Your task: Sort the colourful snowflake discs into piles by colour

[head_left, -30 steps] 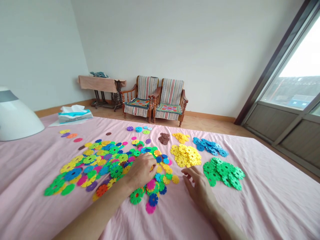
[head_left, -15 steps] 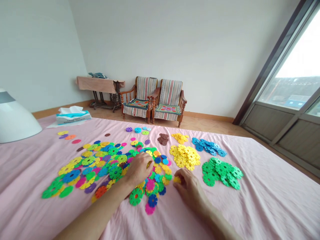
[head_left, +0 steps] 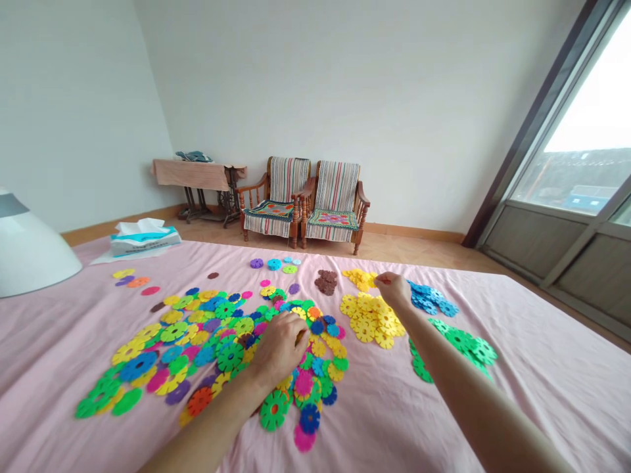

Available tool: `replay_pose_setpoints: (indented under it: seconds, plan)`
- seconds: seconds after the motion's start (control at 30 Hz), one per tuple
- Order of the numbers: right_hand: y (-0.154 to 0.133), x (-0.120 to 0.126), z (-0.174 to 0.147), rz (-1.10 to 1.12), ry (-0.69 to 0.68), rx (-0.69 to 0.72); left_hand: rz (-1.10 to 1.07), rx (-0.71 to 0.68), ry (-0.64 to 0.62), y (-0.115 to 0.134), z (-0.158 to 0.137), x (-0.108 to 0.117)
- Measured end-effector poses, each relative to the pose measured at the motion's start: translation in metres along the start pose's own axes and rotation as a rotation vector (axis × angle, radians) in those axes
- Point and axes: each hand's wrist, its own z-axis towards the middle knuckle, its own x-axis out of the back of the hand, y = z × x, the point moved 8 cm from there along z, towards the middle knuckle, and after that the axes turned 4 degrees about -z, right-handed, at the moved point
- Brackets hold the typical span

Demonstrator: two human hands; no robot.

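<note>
My left hand rests over a broad heap of mixed-colour plastic snowflake discs. Its fingers are curled, and a bit of yellow disc shows between thumb and forefinger. Stretched forward, my right hand has its fingertips pinched at the edge of a small heap of little yellow discs. The yellow disc in that pinch is mostly hidden by the fingers. Just nearer lies a heap of larger yellow discs. Blue discs and green discs form heaps right of my right forearm, which partly covers the green ones.
Brown discs are heaped left of the small yellow ones. A few loose discs lie near the far edge. At the left stand a tissue box and a white rounded object. Pink cloth covers the table; two chairs stand beyond.
My right hand has moved forward and right, from beside the mixed heap to the small yellow heap, after pinching a yellow disc. My left hand has stayed over the mixed heap.
</note>
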Motion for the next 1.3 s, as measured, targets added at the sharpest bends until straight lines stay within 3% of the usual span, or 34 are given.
replay_pose_setpoints:
  seconds: [0.2,0.4,0.53,0.67,0.8,1.07,1.3]
  plan:
    - [0.004,-0.03,0.027,-0.108,-0.056,-0.14,0.013,0.016,-0.006,-0.001,0.0,0.0]
    - [-0.004,-0.022,0.019,-0.114,-0.061,-0.059,0.019,0.01,0.001,0.0,-0.001,0.0]
    - [-0.028,-0.015,-0.019,-0.056,-0.139,0.175,0.001,0.001,0.01,0.0,-0.001,0.001]
    - [-0.054,-0.02,-0.088,-0.01,-0.364,0.436,0.012,-0.005,-0.013,0.002,0.001,0.001]
    - [-0.063,-0.026,-0.141,-0.036,-0.448,0.547,0.022,-0.01,-0.011,0.002,0.001,0.001]
    - [-0.064,-0.041,-0.159,-0.077,-0.323,0.603,0.013,-0.021,-0.002,0.001,0.0,0.001]
    - [-0.078,-0.032,-0.173,-0.198,-0.261,0.688,0.015,-0.019,-0.006,0.001,0.0,0.001]
